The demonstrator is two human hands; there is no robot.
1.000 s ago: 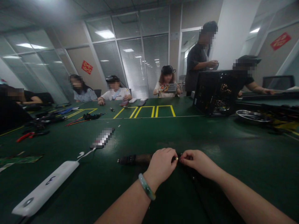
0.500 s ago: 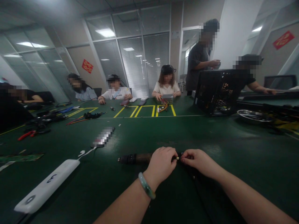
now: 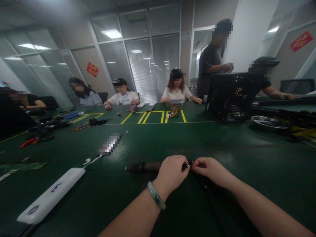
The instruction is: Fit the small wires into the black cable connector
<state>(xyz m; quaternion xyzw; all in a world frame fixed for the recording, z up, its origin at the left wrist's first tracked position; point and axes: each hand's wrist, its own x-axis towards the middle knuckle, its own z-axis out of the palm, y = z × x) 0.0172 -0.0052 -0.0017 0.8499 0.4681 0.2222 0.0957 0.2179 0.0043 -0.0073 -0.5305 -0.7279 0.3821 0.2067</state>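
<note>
A dark cylindrical tool (image 3: 151,167), which looks like an electric screwdriver, lies across the green table (image 3: 118,204) with its tip to the left. My left hand (image 3: 173,169), with a green bangle (image 3: 156,195) at the wrist, rests over its right part, fingers closed in a pinch. My right hand (image 3: 212,169) pinches close beside it, its fingertips almost meeting the left ones. Between the fingertips shows a tiny brass-coloured piece (image 3: 188,166), too small to name. A dark cable (image 3: 209,197) runs down toward me below the right hand.
To the left lie a white power bank (image 3: 53,196) marked 3 and a pixelated phone-like object (image 3: 110,144). A black computer case (image 3: 228,97) and a metal bowl (image 3: 268,121) stand at the right. Red-handled pliers (image 3: 29,142) and cables lie far left. Several people work around the table.
My hands hold nearly the same pose at the small piece. Across the table, a person in a white top has moved one hand off the grey box, out toward the computer case.
</note>
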